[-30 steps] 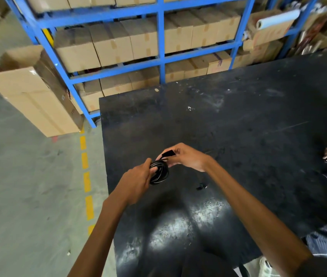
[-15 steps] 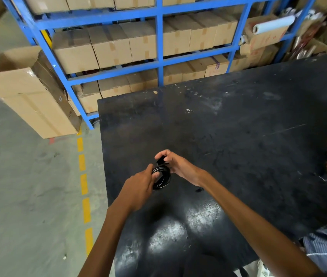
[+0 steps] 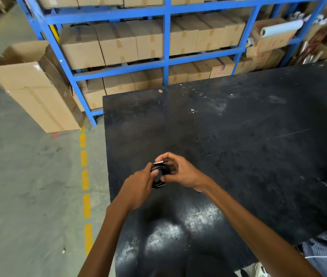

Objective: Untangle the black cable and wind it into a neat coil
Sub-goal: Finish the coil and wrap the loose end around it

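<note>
The black cable [image 3: 159,183] is a small tight coil held just above the black table [image 3: 238,136], near its left edge. My left hand [image 3: 138,186] grips the coil's left side, thumb across the loops. My right hand [image 3: 178,170] holds the right side and pinches a short flat strap or cable end [image 3: 159,162] over the top of the coil. Most of the coil is hidden between my fingers.
A blue metal rack [image 3: 166,56] full of cardboard boxes stands behind the table. A large open carton [image 3: 37,86] leans on the floor at the left, beside a dashed yellow floor line [image 3: 85,176]. Another person's striped clothing [image 3: 326,250] shows at the lower right.
My right hand has brought the flat end down from above the coil and closed over its top. The view shifted left, so the other person's hands at the right edge are out of frame.
</note>
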### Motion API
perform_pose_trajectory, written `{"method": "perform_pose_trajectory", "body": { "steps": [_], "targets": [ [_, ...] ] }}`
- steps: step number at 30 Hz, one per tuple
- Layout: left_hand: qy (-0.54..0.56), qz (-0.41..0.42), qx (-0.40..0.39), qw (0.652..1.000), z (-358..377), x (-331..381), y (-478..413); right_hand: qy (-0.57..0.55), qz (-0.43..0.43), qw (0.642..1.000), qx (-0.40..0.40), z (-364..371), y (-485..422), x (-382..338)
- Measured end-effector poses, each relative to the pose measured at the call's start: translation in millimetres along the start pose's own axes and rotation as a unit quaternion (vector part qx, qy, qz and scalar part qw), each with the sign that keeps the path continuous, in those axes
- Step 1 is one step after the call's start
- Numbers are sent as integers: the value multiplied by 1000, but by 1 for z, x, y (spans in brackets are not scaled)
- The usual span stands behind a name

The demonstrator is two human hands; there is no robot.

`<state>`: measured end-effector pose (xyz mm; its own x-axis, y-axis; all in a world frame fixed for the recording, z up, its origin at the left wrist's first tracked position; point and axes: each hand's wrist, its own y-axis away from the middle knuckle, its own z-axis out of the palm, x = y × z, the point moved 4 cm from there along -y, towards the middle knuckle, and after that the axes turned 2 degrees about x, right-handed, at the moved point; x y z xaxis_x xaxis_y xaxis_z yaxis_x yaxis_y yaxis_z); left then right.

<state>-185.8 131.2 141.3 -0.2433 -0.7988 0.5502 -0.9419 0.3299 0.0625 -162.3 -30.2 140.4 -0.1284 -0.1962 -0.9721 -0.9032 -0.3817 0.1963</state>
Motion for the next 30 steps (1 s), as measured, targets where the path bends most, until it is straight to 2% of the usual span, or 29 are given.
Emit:
{"method": "perform_pose_trajectory", "body": {
  "steps": [8,15,20,25,30],
  "targets": [
    [22,-12,-7,1000,0,-3,7,-24,3,1000,3,4,2,4],
    [22,-8,-2,1000,2,-5,9,-31,-17,996,76,11,2,13],
    [29,-17,-16,999,6,-7,11,-30,-30,995,88,9,4,16],
    [91,-32,-33,995,9,-10,17,9,-53,995,86,8,7,15],
    [192,-58,-15,980,10,-16,23,40,-81,990,106,8,9,13]
  ]
}}
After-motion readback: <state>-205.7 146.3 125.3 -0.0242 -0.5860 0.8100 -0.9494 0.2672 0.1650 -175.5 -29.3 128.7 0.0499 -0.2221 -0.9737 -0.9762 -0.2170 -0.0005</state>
